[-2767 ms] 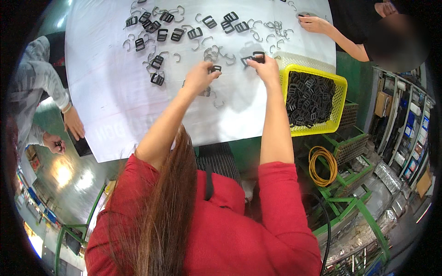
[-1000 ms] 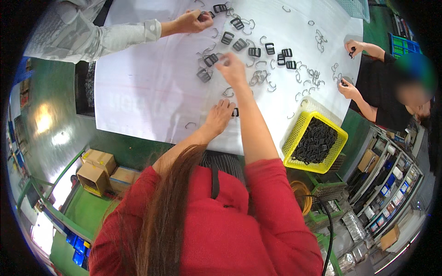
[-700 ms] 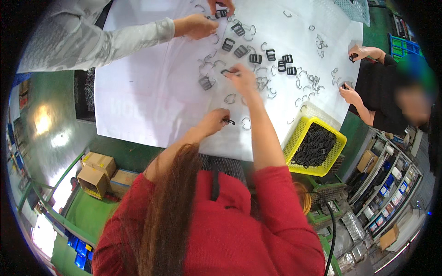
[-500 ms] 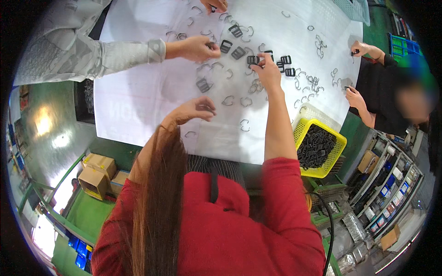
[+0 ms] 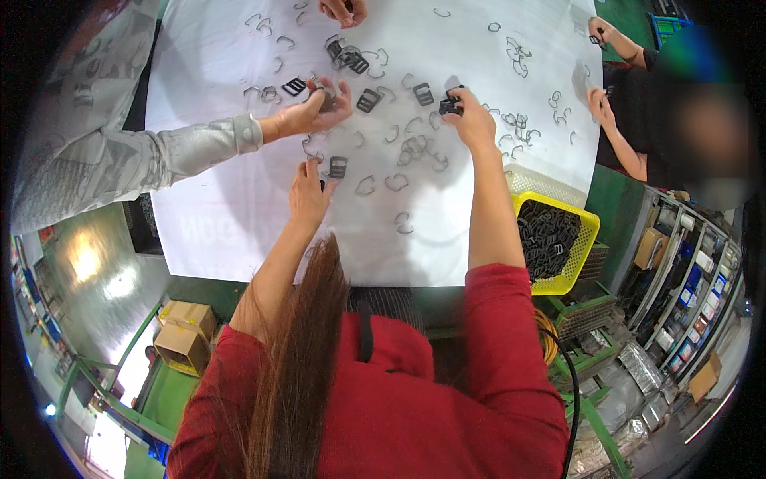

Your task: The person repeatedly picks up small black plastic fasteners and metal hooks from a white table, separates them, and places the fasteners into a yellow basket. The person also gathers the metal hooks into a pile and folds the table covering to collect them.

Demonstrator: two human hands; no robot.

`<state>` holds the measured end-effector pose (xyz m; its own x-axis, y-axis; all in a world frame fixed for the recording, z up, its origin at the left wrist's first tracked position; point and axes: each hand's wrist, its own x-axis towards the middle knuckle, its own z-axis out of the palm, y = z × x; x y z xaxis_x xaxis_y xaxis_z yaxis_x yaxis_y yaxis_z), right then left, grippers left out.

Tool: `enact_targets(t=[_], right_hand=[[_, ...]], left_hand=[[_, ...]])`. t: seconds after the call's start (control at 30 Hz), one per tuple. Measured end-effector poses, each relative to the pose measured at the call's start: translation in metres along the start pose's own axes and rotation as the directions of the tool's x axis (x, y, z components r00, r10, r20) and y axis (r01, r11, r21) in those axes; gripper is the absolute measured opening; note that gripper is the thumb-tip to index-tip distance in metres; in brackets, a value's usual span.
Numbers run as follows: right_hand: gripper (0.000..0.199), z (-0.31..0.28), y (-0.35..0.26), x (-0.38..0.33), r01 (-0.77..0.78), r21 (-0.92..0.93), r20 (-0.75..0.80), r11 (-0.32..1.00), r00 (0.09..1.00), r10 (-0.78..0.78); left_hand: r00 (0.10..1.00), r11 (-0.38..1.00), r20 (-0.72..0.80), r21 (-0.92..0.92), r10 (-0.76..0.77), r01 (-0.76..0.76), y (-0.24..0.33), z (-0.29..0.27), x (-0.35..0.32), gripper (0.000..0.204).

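My right hand (image 5: 475, 120) is closed on several black slide buckles (image 5: 452, 104), bunched at the fingertips over the white table. On the left, my left hand (image 5: 308, 195) has its fingers drawn together, with something small and dark between thumb and fingers that I cannot make out. A loose black buckle (image 5: 338, 167) lies just beside its fingertips. Between my hands and beyond lie more black buckles, one (image 5: 423, 94) left of my right hand and another (image 5: 368, 100) farther left. Thin curved clear pieces (image 5: 413, 149) are scattered around them.
A yellow basket (image 5: 592, 231) full of black buckles stands at the table's right edge. A co-worker's grey-sleeved hand (image 5: 307, 113) reaches in from the left. Another person's hand (image 5: 345, 11) is at the far edge; a person in black (image 5: 630, 120) works on the right.
My right hand has closed on several buckles that lay on the table. My left hand has moved beside a loose buckle, its fingers drawn together. The view has shifted somewhat.
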<state>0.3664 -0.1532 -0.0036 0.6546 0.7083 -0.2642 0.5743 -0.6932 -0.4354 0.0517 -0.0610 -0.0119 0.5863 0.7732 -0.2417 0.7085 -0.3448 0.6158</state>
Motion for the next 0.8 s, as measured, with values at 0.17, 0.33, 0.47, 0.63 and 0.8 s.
enact_targets(t=[0.17, 0.33, 0.47, 0.63, 0.8], right_hand=[[0.03, 0.003, -0.002, -0.001, 0.055, -0.23, -0.031, 0.972, 0.997, -0.064], [0.031, 0.002, 0.011, -0.028, -0.09, 0.155, -0.045, 0.984, 0.994, 0.098], [0.039, -0.027, 0.044, -0.027, -0.147, 0.14, -0.096, 0.979, 0.982, 0.161], [0.043, -0.041, 0.045, -0.002, 0.02, -0.144, 0.038, 0.989, 0.999, -0.014], [0.039, -0.031, 0.052, 0.005, 0.031, -0.279, 0.055, 0.96, 0.998, -0.016]], left_hand=[[0.929, 0.924, -0.01, -0.102, 0.371, -0.37, 0.055, 0.018, 0.034, 0.036], [0.912, 0.914, -0.07, -0.012, 0.405, -0.406, 0.128, 0.061, 0.105, 0.038], [0.97, 0.959, -0.01, 0.157, 0.241, -0.237, 0.15, 0.088, 0.148, 0.041], [0.928, 0.941, 0.156, -0.029, 0.338, -0.338, 0.147, 0.1, 0.17, 0.04], [0.945, 0.969, 0.249, -0.174, 0.214, -0.174, 0.175, 0.111, 0.168, 0.033]])
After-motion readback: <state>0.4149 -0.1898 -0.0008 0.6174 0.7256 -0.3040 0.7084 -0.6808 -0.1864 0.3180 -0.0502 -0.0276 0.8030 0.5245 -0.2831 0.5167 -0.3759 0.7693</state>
